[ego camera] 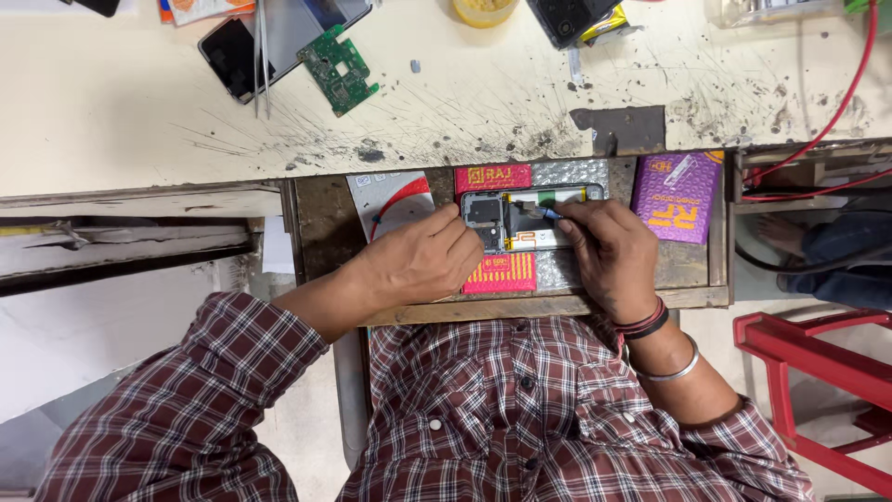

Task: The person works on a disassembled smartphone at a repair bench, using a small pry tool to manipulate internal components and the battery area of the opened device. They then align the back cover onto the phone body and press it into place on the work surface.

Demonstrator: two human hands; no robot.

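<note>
I see the opened phone [520,223] lying back-up in the pulled-out drawer [325,223], on top of a red packet [500,272] and a silvery bubble pouch [567,174]. My left hand [423,260] rests on the phone's left end, fingers curled over its edge and pinning it down. My right hand [609,256] has its fingers pinched narrow around a thin blue-tipped tool [550,213], the tip set on the phone's innards near the middle, beside the dark battery area.

The risks, as I judge them: the phone sits on slippery, uneven packets and not on the tabletop [139,102], so a firm push with the tool could make it slide or rock, and the tip could skid across the board or a flex cable. If the tip digs toward the battery, a puncture is possible. I cannot tell whether the tip is on a screw or a connector; small parts freed here could drop into the drawer among the packets, including the purple packet [676,195], and be hard to find.

On the tabletop above lie a green circuit board [337,68], another phone [229,54] and tweezers [261,51], well apart from the hands. A red cable [850,93] hangs at the right, clear of the work.
</note>
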